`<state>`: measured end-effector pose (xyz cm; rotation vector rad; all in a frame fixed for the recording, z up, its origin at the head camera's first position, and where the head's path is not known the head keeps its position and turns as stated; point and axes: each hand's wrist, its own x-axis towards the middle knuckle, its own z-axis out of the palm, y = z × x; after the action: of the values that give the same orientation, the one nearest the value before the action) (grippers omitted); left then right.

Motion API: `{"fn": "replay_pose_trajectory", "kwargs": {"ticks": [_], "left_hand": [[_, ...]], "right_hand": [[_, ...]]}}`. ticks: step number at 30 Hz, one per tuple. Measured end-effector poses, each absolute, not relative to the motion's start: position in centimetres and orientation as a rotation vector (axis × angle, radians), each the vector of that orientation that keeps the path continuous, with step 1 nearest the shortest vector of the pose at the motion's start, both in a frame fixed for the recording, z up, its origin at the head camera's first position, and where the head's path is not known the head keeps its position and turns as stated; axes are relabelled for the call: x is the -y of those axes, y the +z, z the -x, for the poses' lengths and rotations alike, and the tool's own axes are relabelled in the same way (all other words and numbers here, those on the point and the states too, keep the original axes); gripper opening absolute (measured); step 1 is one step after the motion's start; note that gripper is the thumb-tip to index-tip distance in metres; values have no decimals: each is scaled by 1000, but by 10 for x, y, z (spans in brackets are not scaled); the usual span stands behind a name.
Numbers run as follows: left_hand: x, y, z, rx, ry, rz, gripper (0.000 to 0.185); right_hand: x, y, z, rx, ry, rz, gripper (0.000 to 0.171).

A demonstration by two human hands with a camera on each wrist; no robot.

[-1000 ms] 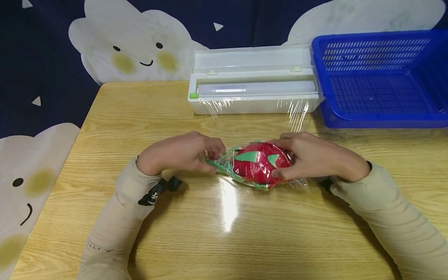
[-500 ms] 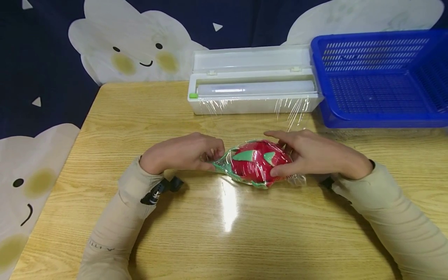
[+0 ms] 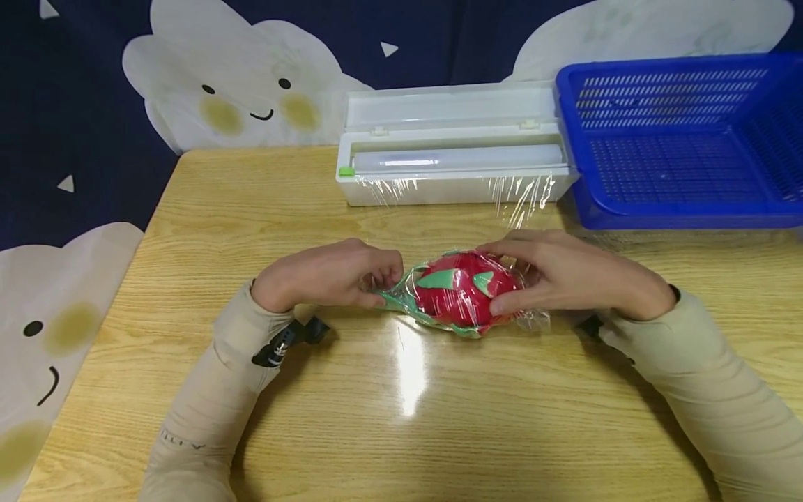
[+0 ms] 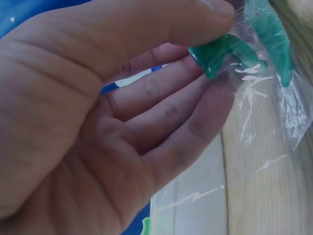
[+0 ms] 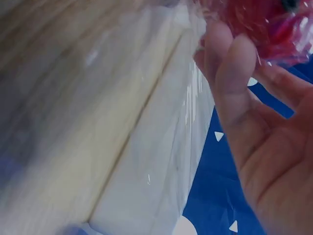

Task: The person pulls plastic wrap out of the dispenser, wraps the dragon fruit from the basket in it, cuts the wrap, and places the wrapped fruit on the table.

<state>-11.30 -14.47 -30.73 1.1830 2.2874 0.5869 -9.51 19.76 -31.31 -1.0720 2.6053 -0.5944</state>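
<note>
On the wooden table (image 3: 251, 209), midway between the two hands, lies a toy dragon fruit (image 3: 461, 296), red with green leaves, wrapped in clear cling film (image 3: 533, 319). From where I stand its underside and far right end are hidden: the right hand (image 3: 564, 279) cups over that end, fingers curled across the top and thumb pressed against the near side, so the film's loose tail only peeks out below the palm. The left hand (image 3: 326, 275) pinches the green leaf tip at the other end through the film; the left wrist view shows thumb and fingers (image 4: 195, 122) closed on that leaf, with the rest of the fruit cut off at the frame edge. The right wrist view is blurred and shows only a scrap of red under the fingers (image 5: 230, 58), so nothing more of the grip can be made out there.

Behind the fruit stands a white cling-film dispenser (image 3: 452, 164), lid up, with ragged film hanging over its front. A blue basket (image 3: 677, 202) sits just beside it at the right and is cut off by the frame.

Compared with half a second ago, the right hand's fingers, then lifted and reaching out over the fruit, have folded down onto it. The left hand and the fruit have scarcely shifted.
</note>
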Motion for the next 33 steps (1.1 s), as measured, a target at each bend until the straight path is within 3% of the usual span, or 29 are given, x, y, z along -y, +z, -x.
{"fn": "replay_pose_trajectory", "kwargs": {"ticks": [9, 20, 28, 33], "left_hand": [[145, -310, 113, -2280, 591, -1194, 19], [146, -309, 112, -2271, 603, -1181, 18], [146, -309, 114, -2268, 596, -1179, 19], [145, -309, 114, -2266, 598, -1185, 18]], "right_hand": [[-205, -303, 92, -2659, -549, 1103, 93], [-210, -293, 88, -2598, -590, 1087, 83], [-219, -282, 80, -2593, -505, 1001, 54], [-220, -287, 80, -2611, -530, 1285, 28]]}}
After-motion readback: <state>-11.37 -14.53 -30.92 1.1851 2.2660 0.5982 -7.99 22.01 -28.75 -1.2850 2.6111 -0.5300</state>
